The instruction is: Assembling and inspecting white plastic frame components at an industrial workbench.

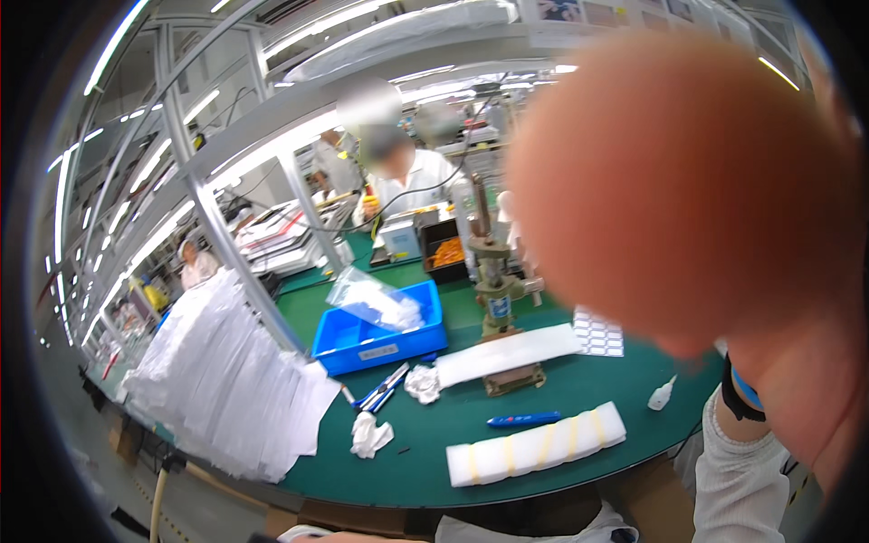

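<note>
Left edge: a tall leaning stack of white sheets [226, 380] is resting on the left end of the green table [588, 398], reaching up beside a slanted metal frame post [231, 253]
Left hand: only a sliver of skin at the bottom edge [348, 538] is showing; I cannot tell whether it is open or closed, or holding anything
Left of centre: a blue bin [380, 339] is sitting behind the sheets, with a clear plastic bag [371, 299] lying in it
In front of the bin: blue-handled tools [385, 389] and two crumpled white wipes [371, 436] are lying on the table
Centre: a small hand press [496, 290] is standing upright on its base, and a long white foam strip [507, 355] is lying across that base
Near edge, centre: a blue pen [523, 420] is lying flat, with a white foam block wrapped in yellow tape bands [536, 443] just in front of it
Right of centre: a sheet of white labels [599, 333] and a small white dropper bottle [662, 394] are lying apart from each other
Right hand [688, 190]: it is raised right up to the camera, blurred and filling the upper right; its grip cannot be told, and nothing is seen in it; it is well above the table things and blocking the view of the right side
Wrist: a dark band with a blue strip [740, 394] is sitting above a white sleeve [738, 489]
Background: a person in white [407, 176] is working at the far bench
</note>
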A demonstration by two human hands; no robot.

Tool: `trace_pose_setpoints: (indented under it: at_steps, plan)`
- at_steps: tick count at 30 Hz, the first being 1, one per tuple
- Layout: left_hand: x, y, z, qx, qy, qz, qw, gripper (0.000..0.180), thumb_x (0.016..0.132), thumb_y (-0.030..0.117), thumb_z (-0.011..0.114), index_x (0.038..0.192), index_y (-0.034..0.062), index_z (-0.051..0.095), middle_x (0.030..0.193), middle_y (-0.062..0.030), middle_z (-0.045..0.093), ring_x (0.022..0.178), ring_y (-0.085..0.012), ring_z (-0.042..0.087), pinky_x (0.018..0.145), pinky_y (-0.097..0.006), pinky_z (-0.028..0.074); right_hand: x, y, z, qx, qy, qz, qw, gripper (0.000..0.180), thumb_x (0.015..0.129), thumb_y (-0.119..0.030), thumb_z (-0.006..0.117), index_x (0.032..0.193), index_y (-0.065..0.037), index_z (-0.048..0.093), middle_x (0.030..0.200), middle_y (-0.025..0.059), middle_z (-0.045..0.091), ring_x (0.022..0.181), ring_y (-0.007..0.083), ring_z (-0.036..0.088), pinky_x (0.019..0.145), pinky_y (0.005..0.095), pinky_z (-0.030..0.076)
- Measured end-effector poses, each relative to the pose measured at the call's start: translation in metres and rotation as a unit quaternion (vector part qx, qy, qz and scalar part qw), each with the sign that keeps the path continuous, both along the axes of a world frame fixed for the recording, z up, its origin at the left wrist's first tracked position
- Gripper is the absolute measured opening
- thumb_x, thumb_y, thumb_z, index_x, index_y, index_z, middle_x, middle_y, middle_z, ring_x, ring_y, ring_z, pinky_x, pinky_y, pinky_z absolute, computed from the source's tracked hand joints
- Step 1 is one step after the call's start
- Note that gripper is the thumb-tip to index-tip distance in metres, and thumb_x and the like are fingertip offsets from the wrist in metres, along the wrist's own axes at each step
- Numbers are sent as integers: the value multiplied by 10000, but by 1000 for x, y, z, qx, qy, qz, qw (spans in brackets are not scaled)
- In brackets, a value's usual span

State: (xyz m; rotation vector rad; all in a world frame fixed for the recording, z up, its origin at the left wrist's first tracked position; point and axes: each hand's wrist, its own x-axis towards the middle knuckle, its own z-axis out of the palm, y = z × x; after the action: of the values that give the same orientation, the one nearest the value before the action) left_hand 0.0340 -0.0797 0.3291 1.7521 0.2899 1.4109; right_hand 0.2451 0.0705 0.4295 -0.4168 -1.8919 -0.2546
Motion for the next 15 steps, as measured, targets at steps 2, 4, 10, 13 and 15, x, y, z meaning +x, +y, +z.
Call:
trace_pose_setpoints:
  at_steps: [2, 4, 10, 13, 15]
  plan:
    - [5, 9, -11, 85, -7, -119, 989, 291, 1023, 265, 536, 1143, 20, 636, 1131, -298, 662, 1055, -429, 666, 1004, -551, 462, 6, -29, -35, -11, 11, 8, 1000, 760, 908, -560, 563, 1422, -23, 405, 1332, 209, 412, 1092, 330, 529, 875, 408, 472]
    - [30, -4, -2, 48, -103, -99, 989, 274, 899, 33, 693, 1162, 41, 619, 1118, -227, 695, 1046, -376, 684, 1045, -534, 439, 51, -13, -53, -27, 8, 41, 999, 766, 909, -565, 559, 1427, -24, 401, 1344, 212, 404, 1106, 333, 526, 886, 411, 471]
    - [31, 1, 0, -13, -131, -207, 969, 262, 918, 58, 669, 1173, 43, 607, 1162, -225, 671, 1078, -368, 667, 1056, -527, 428, 7, -21, -47, -35, -12, 58, 998, 786, 911, -582, 547, 1442, -25, 390, 1382, 222, 381, 1147, 342, 516, 918, 418, 467]
    - [36, 8, -11, -71, -187, -285, 937, 257, 930, 72, 654, 1180, 43, 600, 1188, -223, 657, 1097, -364, 656, 1062, -522, 421, 24, 8, -43, -74, -58, 52, 994, 796, 912, -591, 541, 1449, -25, 385, 1401, 227, 370, 1167, 347, 511, 934, 421, 465]
    - [22, 7, -17, -117, -193, -379, 898, 254, 938, 82, 644, 1184, 44, 595, 1206, -222, 648, 1110, -361, 650, 1066, -519, 417, 1, -11, -48, -97, -57, 2, 994, 803, 912, -597, 537, 1454, -26, 381, 1414, 230, 362, 1181, 350, 508, 944, 424, 463]
